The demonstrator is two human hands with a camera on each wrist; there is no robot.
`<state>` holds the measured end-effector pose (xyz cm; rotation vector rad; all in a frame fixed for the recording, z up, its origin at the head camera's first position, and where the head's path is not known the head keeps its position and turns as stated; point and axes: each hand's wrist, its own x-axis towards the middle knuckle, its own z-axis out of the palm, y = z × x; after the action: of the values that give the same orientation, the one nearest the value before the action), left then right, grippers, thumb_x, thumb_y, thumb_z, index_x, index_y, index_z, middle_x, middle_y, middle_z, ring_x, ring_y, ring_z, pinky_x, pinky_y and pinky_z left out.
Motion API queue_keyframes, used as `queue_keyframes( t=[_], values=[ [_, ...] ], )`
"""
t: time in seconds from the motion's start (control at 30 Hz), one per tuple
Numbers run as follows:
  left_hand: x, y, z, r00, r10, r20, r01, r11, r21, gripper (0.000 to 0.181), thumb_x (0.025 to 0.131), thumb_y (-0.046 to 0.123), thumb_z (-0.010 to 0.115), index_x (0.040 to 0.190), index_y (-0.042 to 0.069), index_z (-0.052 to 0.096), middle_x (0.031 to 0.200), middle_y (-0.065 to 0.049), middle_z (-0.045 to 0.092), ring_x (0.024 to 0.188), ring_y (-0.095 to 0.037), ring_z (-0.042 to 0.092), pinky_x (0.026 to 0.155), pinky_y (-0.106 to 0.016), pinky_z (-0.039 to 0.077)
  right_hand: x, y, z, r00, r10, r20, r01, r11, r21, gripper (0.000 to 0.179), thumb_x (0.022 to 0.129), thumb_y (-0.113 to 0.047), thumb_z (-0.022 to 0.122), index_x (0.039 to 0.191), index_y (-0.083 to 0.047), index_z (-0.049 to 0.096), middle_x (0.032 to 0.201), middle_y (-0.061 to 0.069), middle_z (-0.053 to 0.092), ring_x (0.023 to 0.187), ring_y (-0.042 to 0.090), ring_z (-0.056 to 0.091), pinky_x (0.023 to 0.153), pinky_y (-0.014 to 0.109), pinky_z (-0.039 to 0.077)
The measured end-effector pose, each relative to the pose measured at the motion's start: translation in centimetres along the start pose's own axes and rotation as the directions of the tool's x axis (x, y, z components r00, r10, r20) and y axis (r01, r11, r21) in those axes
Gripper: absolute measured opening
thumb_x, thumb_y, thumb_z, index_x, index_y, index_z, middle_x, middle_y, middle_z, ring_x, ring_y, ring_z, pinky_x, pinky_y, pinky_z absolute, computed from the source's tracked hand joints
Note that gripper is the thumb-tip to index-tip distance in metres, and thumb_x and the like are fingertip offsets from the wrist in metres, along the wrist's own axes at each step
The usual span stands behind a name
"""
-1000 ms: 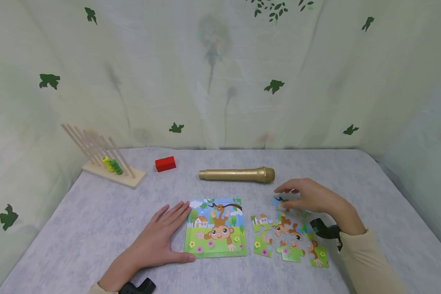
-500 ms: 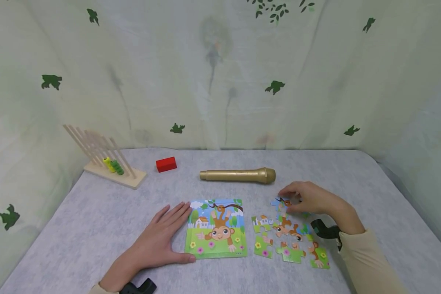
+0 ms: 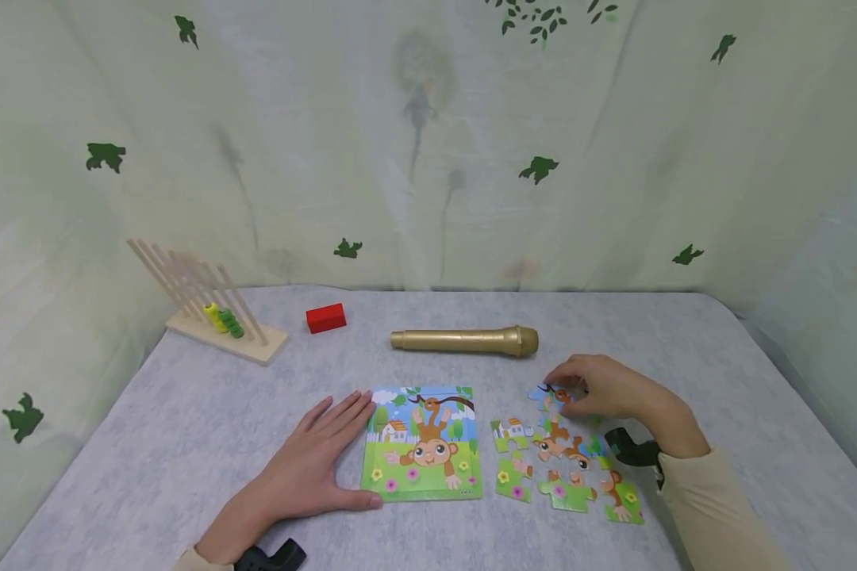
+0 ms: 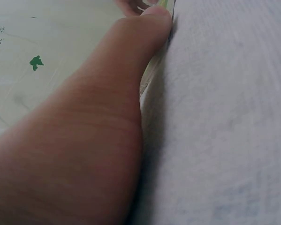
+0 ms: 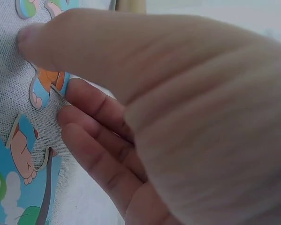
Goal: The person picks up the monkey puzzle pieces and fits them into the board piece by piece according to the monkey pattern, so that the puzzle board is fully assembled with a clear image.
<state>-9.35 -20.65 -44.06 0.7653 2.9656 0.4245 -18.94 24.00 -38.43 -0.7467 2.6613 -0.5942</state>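
Observation:
On the table lies a square puzzle board [image 3: 420, 476] printed with a monkey hanging from a branch. My left hand [image 3: 321, 460] rests beside it, fingers straight at its upper left edge and thumb at its lower left corner. To the right, my right hand [image 3: 603, 388] holds a puzzle piece [image 3: 559, 394] with a branch and the monkey's tail, between thumb and fingertips. In the right wrist view the fingers [image 5: 91, 150] curl at the edge of a blue and orange piece [image 5: 41, 91]. Most of the board is out of the left wrist view, behind the thumb [image 4: 149, 28].
Several loose puzzle pieces [image 3: 567, 496] lie below the right hand. A gold toy microphone [image 3: 464, 341] lies behind the board. Farther left are a red block [image 3: 326, 318] and a wooden rod stand [image 3: 257, 351] with yellow and green beads. A printed curtain [image 3: 428, 198] hangs behind.
My right hand has come down, and its thumb and fingertips have closed in on the puzzle piece with the branch. The left hand stays by the board.

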Motion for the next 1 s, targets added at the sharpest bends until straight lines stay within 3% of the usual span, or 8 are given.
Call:
queue_keyframes(
  t=[0.5,0.67,1.0],
  values=[
    [0.1,-0.1,0.2,1.0,-0.001,-0.005,0.001,1.0,0.016,0.126,0.071,0.098,0.051,0.164,0.016,0.03,0.171,0.001,0.026,0.159,-0.021,0.02,0.127,-0.054,0.014,-0.1,-0.5,-0.1,0.997,-0.026,-0.067,0.021,0.997,-0.071,0.033,0.084,-0.016,0.083,0.116,-0.011,0.075,0.101,-0.005,0.068,0.086,0.011,0.058,0.076,0.031,0.053],
    [0.0,-0.1,0.3,1.0,0.004,-0.016,-0.004,1.0,0.016,0.125,0.071,0.097,0.052,0.164,0.016,0.03,0.171,0.001,0.026,0.159,-0.021,0.02,0.127,-0.054,0.014,0.0,-0.8,-0.1,0.995,-0.046,-0.094,0.037,0.995,-0.095,0.032,0.086,-0.016,0.081,0.117,-0.011,0.075,0.102,-0.004,0.069,0.089,0.012,0.061,0.078,0.034,0.055],
    [-0.1,-0.1,0.2,0.999,0.021,-0.037,-0.022,1.0,-0.009,0.12,0.071,0.096,0.056,0.164,0.023,0.031,0.171,0.001,0.026,0.159,-0.021,0.021,0.127,-0.053,0.014,0.0,-2.5,0.1,0.984,-0.094,-0.151,0.079,0.992,-0.101,0.034,0.085,-0.012,0.077,0.119,-0.011,0.074,0.102,-0.005,0.066,0.085,0.011,0.06,0.072,0.028,0.053]
  ],
)
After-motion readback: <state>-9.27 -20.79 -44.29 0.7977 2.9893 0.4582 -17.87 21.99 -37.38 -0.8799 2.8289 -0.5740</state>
